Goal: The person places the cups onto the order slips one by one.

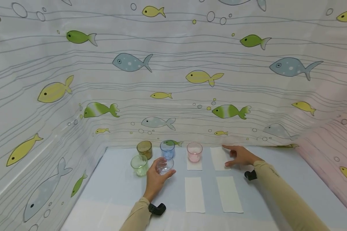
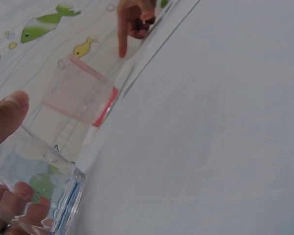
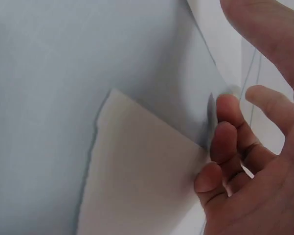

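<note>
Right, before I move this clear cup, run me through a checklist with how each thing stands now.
1. Left hand around the clear cup: ok.
2. Clear cup lifted off the table: cannot tell.
3. Clear cup apart from the blue cup: cannot tell, they overlap in the head view.
4. Pink cup standing on the far left strip: ok.
5. Right hand off the far right strip: not ok, it reaches over the edge.
6. Near left strip free of cups: ok.

Blue glass point(image 1: 167, 148) is partly tucked behind the clear glass point(image 1: 166, 166), and the pink glass point(image 1: 194, 152) covers some of a white strip point(image 1: 194, 166). Lettering point(image 1: 274, 173) on the right sleeve point(image 1: 286, 195) is way too tiny for me to read.
</note>
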Action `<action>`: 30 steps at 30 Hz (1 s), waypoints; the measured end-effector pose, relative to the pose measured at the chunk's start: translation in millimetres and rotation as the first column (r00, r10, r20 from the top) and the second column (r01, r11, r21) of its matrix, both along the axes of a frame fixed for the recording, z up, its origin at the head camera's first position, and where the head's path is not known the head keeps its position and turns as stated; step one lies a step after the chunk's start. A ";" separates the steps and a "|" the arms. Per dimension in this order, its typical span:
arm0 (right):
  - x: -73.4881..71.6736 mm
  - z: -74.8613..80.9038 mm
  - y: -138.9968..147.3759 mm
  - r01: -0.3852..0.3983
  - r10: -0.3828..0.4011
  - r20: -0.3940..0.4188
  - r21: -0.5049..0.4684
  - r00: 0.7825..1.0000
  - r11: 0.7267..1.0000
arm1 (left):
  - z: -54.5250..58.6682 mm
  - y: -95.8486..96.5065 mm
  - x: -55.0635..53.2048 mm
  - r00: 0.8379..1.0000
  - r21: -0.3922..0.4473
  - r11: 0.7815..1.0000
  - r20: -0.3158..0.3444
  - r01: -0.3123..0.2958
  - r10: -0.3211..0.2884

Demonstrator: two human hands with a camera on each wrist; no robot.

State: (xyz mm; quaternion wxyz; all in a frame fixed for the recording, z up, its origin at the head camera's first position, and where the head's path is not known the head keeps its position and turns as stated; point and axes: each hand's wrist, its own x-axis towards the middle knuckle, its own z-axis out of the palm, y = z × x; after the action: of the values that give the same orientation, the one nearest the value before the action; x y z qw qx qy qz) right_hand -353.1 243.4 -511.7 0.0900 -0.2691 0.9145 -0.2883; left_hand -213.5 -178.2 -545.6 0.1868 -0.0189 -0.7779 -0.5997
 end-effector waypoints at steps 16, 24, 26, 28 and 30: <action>5.6 1.3 2.1 -0.002 -0.001 0.044 0.063 0.999 0.998 | 2.9 3.1 -1.5 1.000 -0.033 0.999 -0.003 -0.006 0.006; 6.0 -5.0 -0.6 0.012 -0.016 0.056 0.071 0.998 0.997 | 0.6 1.5 0.2 1.000 -0.021 1.000 0.001 -0.002 0.002; 5.4 -6.2 -0.8 0.017 -0.021 0.057 0.071 0.998 0.997 | 0.5 1.0 0.8 1.000 -0.013 1.000 0.008 0.002 -0.002; 4.7 -7.2 -0.9 0.022 -0.026 0.055 0.073 0.998 0.997 | 0.5 0.7 1.0 1.000 0.000 1.000 0.013 0.007 -0.007; 3.7 -8.4 -0.9 0.032 -0.037 0.059 0.074 0.998 0.997 | 0.1 0.2 0.9 1.000 0.015 1.000 0.014 0.016 -0.017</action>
State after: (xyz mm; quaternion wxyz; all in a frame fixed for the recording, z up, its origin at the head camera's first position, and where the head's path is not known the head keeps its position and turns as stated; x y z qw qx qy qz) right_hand -349.4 242.4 -520.1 0.1225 -0.2411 0.9257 -0.2645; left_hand -212.7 -178.0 -545.5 0.1765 -0.0196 -0.7745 -0.6072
